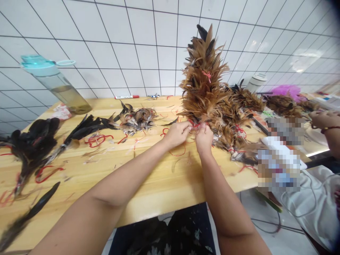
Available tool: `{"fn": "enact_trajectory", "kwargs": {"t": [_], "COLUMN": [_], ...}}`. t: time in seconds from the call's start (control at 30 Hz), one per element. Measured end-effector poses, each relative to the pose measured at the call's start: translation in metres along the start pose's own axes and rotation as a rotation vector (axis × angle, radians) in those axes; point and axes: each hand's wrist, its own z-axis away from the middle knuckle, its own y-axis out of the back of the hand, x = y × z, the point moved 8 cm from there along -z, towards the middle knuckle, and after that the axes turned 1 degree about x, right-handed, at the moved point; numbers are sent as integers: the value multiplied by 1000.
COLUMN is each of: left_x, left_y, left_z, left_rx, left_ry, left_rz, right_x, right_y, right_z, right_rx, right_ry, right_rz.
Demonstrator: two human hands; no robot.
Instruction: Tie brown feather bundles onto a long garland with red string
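Observation:
A tall bundle of brown feathers stands on the wooden table against the tiled wall, with a pink tie round its upper part. At its base both my hands pinch a thin red string. My left hand is closed on the string's left side, and my right hand is closed close beside it on the right. A loop of the string hangs on the table below them. More brown feathers lie right of my right hand, some bound with red string. The exact grip between the fingertips is partly hidden.
Black feathers, loose feather tufts and red string pieces lie to the left. A tilted-looking water bottle stands back left, with a marker by the wall. Another person's hand is at the far right.

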Motion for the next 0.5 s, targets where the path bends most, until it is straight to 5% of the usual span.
{"fn": "enact_trajectory", "kwargs": {"t": [0.1, 0.17, 0.37, 0.5], "left_x": [27, 33, 7, -2], "left_y": [-5, -5, 4, -3], "left_z": [7, 8, -2, -5], "left_rx": [-22, -12, 11, -46], "left_ry": [-219, -241, 103, 132], "left_rz": [-230, -252, -1, 85], "right_x": [-1, -5, -11, -5], "right_y": [4, 3, 0, 5], "right_z": [1, 3, 5, 2], "right_rx": [25, 14, -11, 30], "right_ry": [-58, -36, 59, 16], "right_rz": [100, 155, 233, 194]}}
